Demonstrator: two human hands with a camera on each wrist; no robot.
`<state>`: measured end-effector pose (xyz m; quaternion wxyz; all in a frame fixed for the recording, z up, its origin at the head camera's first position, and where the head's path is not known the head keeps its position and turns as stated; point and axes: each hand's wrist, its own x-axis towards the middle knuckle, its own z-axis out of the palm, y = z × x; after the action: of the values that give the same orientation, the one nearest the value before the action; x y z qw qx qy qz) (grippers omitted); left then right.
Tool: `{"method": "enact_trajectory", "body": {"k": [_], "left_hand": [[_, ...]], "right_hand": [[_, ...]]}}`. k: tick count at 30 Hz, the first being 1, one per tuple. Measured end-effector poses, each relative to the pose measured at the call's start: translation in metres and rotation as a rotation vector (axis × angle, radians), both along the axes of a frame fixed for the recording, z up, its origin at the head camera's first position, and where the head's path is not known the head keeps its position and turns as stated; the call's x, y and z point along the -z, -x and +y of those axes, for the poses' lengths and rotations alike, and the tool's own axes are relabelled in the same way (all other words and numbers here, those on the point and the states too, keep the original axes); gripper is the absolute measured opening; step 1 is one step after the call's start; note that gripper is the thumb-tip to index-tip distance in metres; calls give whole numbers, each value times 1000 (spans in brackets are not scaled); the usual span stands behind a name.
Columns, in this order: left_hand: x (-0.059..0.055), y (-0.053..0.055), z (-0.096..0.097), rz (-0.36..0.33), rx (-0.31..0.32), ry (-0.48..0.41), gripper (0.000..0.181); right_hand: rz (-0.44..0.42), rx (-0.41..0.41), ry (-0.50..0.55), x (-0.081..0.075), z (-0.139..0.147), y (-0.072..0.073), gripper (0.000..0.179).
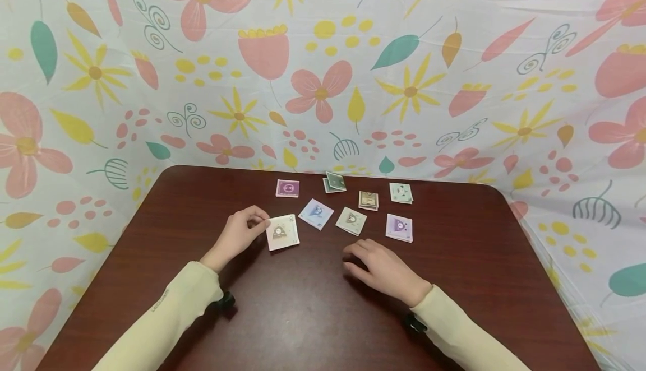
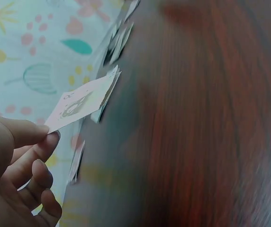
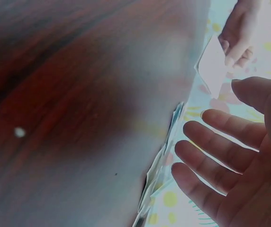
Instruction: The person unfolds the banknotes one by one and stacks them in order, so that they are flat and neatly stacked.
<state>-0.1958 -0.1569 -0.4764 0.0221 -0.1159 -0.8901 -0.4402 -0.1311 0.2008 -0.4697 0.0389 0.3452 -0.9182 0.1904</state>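
Observation:
My left hand (image 1: 241, 232) pinches a cream square paper card (image 1: 282, 232) by its left edge, between thumb and forefinger. A dark picture and small print show on the card's face. In the left wrist view the same card (image 2: 81, 104) tilts up from my fingertips. My right hand (image 1: 384, 267) holds nothing; its fingers are relaxed and spread apart in the right wrist view. Just beyond it lies a pale grey-green card (image 1: 351, 221), with a lilac card (image 1: 399, 228) to the right. A light blue card (image 1: 316, 214) lies right of the held one.
Along the back of the dark wooden table (image 1: 282, 309) lie a magenta card (image 1: 287, 188), a partly raised folded green card (image 1: 336, 181), a brown card (image 1: 368, 200) and a mint card (image 1: 401, 192). A flower-patterned cloth (image 1: 323, 130) hangs behind the table's far edge.

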Motion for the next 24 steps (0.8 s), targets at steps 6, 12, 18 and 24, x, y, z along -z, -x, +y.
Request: {"method": "enact_trajectory", "body": {"k": [6,12,18,24], "left_hand": [[-2,-11,21,-19,78,-24,9],[-2,-19,41,-25,152,-59,9],[0,-25,58,-36,219,-92,12],[2,-29,72,-57,261,-119,7]], "right_hand": [[15,-3,2,-3,-5,2,25],[56,-7,16,-7,-13,6,26],[86,16,26,-8,-21,10,29],[116,81,59,-6,-25,11,31]]}}
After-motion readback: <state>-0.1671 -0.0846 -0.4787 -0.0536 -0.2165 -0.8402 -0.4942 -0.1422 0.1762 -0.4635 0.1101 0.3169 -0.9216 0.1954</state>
